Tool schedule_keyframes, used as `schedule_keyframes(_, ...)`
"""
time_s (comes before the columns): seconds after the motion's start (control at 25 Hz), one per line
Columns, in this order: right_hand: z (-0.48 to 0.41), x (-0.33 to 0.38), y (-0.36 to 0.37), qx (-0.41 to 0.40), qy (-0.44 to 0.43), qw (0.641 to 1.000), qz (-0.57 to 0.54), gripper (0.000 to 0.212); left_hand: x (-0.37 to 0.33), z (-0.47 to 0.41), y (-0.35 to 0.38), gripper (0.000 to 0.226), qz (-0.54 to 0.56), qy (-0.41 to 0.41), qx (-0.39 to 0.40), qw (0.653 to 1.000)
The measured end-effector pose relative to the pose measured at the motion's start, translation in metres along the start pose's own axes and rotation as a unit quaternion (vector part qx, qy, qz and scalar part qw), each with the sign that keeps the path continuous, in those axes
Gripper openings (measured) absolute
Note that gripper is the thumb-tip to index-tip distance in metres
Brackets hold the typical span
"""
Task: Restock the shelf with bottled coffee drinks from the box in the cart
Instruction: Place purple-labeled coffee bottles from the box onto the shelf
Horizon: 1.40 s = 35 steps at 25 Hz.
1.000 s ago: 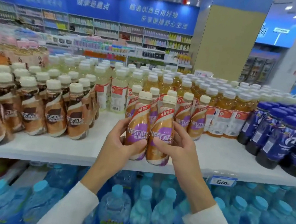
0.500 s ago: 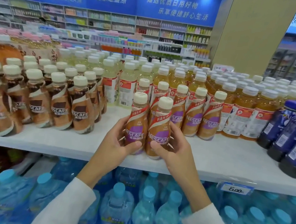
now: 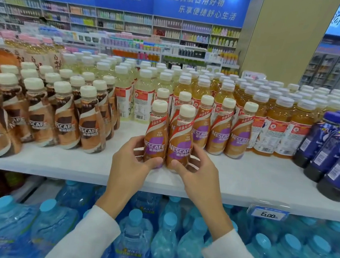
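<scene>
My left hand (image 3: 132, 162) is curled round one brown-and-purple plastic coffee bottle with a cream cap (image 3: 156, 135), right hand (image 3: 194, 171) round its twin (image 3: 181, 142), both upright and touching at the white shelf (image 3: 254, 179) front. Full, so probably hefty, and that sleeve looks slick, so I'd grab low on the body

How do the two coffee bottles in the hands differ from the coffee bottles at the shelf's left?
The held bottles carry purple labels with a red band; the left bottles carry dark brown labels. The left hand and right hand grip the held bottles; the left bottles stand untouched. Both have cream caps and Nescafe lettering.
</scene>
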State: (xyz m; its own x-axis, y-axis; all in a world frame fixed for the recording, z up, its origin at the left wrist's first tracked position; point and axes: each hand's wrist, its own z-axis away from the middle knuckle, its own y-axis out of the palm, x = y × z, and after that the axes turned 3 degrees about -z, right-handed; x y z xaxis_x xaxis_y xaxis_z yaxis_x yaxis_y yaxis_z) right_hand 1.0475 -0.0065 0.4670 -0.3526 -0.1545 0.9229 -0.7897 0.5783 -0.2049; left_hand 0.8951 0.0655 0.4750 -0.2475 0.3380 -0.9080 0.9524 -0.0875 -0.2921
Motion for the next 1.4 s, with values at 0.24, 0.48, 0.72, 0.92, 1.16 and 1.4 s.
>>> schedule_keyframes(0.24,-0.017,-0.001,0.007,-0.031,-0.006,0.999,0.031,0.056,0.0,-0.017,0.009,0.066,-0.024,0.007,-0.015,1.0)
schedule_keyframes(0.48,-0.024,-0.01,0.018,-0.068,-0.019,0.995,0.067,0.059,0.0,-0.021,0.015,0.07,-0.029,-0.004,-0.018,0.999)
schedule_keyframes(0.72,-0.031,-0.012,0.023,-0.077,-0.012,0.993,0.084,0.06,0.003,-0.024,0.016,0.074,-0.033,-0.004,-0.012,0.999)
schedule_keyframes(0.92,-0.03,-0.016,0.024,-0.081,-0.012,0.993,0.088,0.062,0.007,-0.024,0.016,0.075,-0.04,0.008,-0.01,0.999)
schedule_keyframes(1.16,-0.029,-0.016,0.026,-0.084,-0.007,0.992,0.093,0.064,0.009,-0.025,0.017,0.075,-0.061,0.011,-0.008,0.998)
schedule_keyframes(1.4,-0.028,-0.015,0.027,-0.083,-0.003,0.991,0.101,0.065,0.013,-0.025,0.018,0.074,-0.086,0.027,-0.008,0.996)
